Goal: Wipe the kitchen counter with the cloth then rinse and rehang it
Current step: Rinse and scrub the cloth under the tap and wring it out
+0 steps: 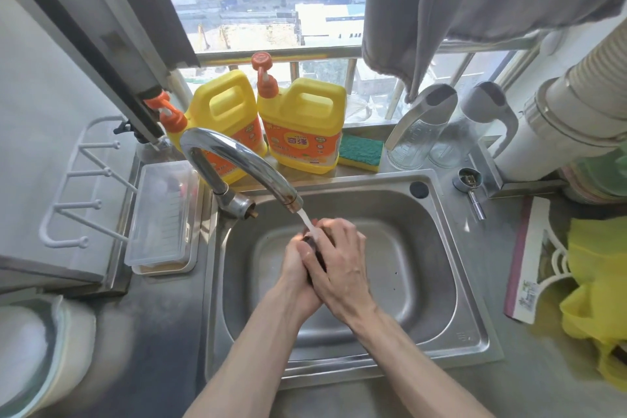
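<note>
- One steel sink (471, 285) set in a steel counter (529, 366); one curved chrome faucet (237, 159) is running, with a thin water stream (307, 219) falling onto the hands.
- Two bare hands are over the middle of the basin, pressed together.
- The left hand (297, 268) is underneath with its fingers curled up round a dark cloth (308, 240).
- The right hand (341, 258) is on top with its fingers wrapped over the same cloth, squeezing it.
- One dark cloth, wadded small between the two palms and right under the stream. It is mostly hidden, with only a dark sliver showing.
- Two yellow detergent jugs with orange pump tops stand on the sill behind the faucet, left jug (220, 125) and right jug (303, 125), just beside each other.
- One green-and-yellow sponge (361, 153) lies just right of the right jug.
- Two clear pitchers with grey lids stand right of the sponge, near pitcher (417, 132) and far pitcher (471, 125).
- One clear lidded plastic box (163, 217) sits left of the sink.
- One white wall rack (78, 187) has four pegs.
- One grey towel (475, 3) hangs at the top right, above the pitchers.
- One yellow plastic bag (597, 282) is on the counter at the right edge.
</note>
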Demonstrator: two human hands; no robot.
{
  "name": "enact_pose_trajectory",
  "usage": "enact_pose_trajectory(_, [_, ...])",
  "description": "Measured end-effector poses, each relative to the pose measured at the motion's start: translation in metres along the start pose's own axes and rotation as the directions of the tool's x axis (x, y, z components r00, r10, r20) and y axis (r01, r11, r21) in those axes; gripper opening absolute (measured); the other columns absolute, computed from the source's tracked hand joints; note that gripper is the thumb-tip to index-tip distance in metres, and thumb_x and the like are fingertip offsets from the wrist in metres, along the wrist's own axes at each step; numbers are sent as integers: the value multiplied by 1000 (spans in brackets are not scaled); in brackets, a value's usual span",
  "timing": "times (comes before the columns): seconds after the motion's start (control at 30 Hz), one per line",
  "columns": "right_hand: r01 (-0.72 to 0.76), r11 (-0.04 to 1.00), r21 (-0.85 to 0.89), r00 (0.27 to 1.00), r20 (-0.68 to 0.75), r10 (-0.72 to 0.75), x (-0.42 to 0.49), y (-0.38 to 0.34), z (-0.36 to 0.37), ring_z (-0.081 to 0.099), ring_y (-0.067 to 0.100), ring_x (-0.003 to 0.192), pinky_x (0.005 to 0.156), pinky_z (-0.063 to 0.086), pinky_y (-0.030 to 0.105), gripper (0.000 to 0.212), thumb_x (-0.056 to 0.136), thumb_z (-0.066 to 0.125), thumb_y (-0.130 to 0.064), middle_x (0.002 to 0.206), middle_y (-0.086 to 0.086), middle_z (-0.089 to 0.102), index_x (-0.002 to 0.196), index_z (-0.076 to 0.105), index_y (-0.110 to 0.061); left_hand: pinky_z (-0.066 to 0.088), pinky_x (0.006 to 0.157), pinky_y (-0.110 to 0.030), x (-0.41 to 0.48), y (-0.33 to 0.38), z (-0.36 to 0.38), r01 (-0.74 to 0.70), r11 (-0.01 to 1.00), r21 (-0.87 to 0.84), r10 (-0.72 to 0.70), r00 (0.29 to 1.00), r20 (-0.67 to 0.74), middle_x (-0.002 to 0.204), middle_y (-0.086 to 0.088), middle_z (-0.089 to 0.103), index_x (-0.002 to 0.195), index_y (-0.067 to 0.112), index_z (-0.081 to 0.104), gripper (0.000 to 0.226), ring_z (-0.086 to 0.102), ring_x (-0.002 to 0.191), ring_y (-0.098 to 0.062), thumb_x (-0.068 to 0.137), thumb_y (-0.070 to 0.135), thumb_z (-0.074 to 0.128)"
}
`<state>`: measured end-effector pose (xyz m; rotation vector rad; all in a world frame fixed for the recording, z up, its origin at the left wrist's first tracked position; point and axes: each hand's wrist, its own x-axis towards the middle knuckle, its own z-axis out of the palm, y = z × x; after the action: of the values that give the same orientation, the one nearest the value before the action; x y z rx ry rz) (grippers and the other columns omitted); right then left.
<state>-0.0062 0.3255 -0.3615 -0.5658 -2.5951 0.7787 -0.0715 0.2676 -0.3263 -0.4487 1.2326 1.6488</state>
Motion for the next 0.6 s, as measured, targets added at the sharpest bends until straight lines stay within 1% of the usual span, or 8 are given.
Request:
enact_pose_trajectory(0.13, [-74, 996, 59, 997, 18, 73, 9, -1, 14, 52, 28, 90, 79, 40, 42, 35, 106, 36, -32, 99, 6, 61, 101, 65, -13, 57, 59, -25, 3, -8, 3, 36, 999, -3, -36, 998, -47, 71, -3, 69, 73, 18, 67, 44, 70, 65, -19, 104, 32, 39])
enact_pose_trajectory(0.2, [-113, 991, 72, 993, 37, 110, 13, 1, 18, 51, 30, 87, 77, 39, 42, 35, 105, 37, -30, 94, 6, 61, 99, 66, -13, 55, 56, -23, 5, -5, 7, 60, 992, -108, -67, 996, -58, 68, 1, 67, 74, 20, 66, 48, 70, 59, -13, 107, 34, 33])
enact_pose_trajectory(0.23, [-144, 984, 105, 987, 83, 135, 14, 4, 20, 50, 30, 87, 77, 39, 42, 35, 104, 36, -30, 91, 5, 60, 96, 66, -13, 54, 57, -25, 7, -7, 6, 93, 988, -123, -100, 994, -52, 71, 2, 65, 80, 22, 63, 43, 68, 58, -11, 107, 35, 32])
enact_pose_trajectory(0.27, [-182, 970, 162, 978, 135, 161, 14, 5, 21, 50, 29, 86, 77, 38, 42, 34, 103, 36, -30, 88, 3, 58, 91, 63, -15, 52, 59, -27, 7, -8, 7, 93, 995, -43, -97, 992, -82, 75, 2, 62, 85, 24, 58, 35, 66, 60, -11, 107, 36, 34])
enact_pose_trajectory(0.33, [-329, 898, 293, 937, 219, 272, 16, 5, 22, 50, 29, 81, 73, 35, 38, 38, 103, 31, -38, 79, -1, 53, 79, 54, -20, 54, 59, -28, 12, -12, 5, 91, 996, 1, -90, 986, -141, 75, -1, 62, 88, 21, 57, 26, 66, 64, -17, 102, 39, 46])
enact_pose_trajectory(0.4, [-518, 782, 347, 852, 291, 436, 24, 2, 20, 54, 30, 72, 67, 40, 40, 50, 103, 30, -46, 71, 4, 58, 67, 50, -18, 55, 56, -28, 19, -16, 3, 81, 996, 41, -70, 969, -236, 72, -7, 66, 86, 15, 60, 34, 69, 66, -23, 98, 44, 48])
enact_pose_trajectory(0.5, [-710, 567, 418, 704, 388, 595, 29, 1, 22, 61, 29, 68, 67, 54, 47, 51, 99, 38, -48, 71, 9, 66, 67, 53, -11, 51, 61, -32, 25, -21, 4, 113, 992, 64, -89, 953, -290, 86, -14, 68, 92, 12, 63, 57, 66, 80, -30, 98, 61, 35])
enact_pose_trajectory(0.6, [-839, 229, 493, 484, 485, 728, 33, 2, 19, 62, 25, 58, 58, 51, 35, 42, 104, 47, -37, 69, 11, 64, 70, 57, -14, 47, 53, -26, 17, -18, 6, 111, 956, 271, -22, 950, -312, 68, -9, 66, 87, 9, 69, 74, 64, 65, -26, 97, 71, 30])
